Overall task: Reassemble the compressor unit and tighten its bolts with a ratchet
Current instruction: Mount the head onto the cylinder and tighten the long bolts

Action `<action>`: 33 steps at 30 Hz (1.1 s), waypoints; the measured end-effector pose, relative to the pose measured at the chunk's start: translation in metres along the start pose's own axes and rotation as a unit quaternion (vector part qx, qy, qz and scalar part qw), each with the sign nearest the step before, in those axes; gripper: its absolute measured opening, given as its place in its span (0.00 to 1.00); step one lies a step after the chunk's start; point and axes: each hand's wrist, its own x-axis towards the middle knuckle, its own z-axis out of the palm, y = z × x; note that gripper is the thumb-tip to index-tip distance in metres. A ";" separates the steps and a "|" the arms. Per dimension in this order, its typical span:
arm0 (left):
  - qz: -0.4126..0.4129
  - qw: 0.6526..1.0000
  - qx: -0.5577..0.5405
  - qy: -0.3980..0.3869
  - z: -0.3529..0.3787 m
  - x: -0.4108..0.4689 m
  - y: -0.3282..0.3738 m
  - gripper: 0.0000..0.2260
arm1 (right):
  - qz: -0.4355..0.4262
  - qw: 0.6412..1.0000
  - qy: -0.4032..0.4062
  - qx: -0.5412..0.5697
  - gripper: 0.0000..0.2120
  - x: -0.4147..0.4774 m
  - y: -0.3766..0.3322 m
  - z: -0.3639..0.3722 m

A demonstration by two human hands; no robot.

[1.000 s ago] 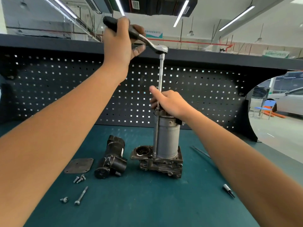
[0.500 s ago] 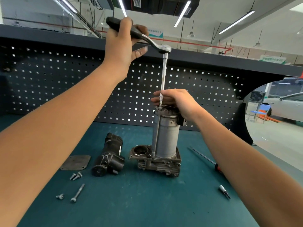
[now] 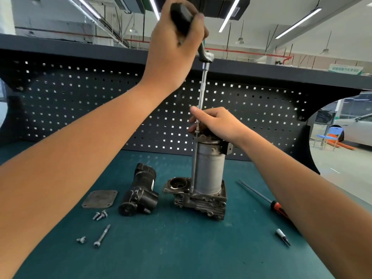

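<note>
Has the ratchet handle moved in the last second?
Yes. The left hand has swung the ratchet handle rightward: it stuck out far left of the upright extension bar; now it sits close beside it.

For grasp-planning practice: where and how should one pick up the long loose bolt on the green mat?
Pinch the long bolt mid-shank from above, fingers across its width: it lies flat on the mat, with room on both sides.
</note>
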 end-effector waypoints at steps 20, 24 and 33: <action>-0.111 0.988 -0.088 0.056 0.000 -0.003 0.001 0.05 | 0.081 0.994 -0.043 0.056 0.23 0.000 -0.010 -0.002; -0.163 0.972 -0.151 0.081 -0.002 0.000 -0.004 0.06 | 0.036 0.994 -0.015 0.098 0.13 0.003 -0.010 -0.001; -0.069 0.996 -0.042 0.025 -0.003 -0.010 0.002 0.05 | -0.019 0.994 0.073 0.085 0.03 0.009 -0.004 0.007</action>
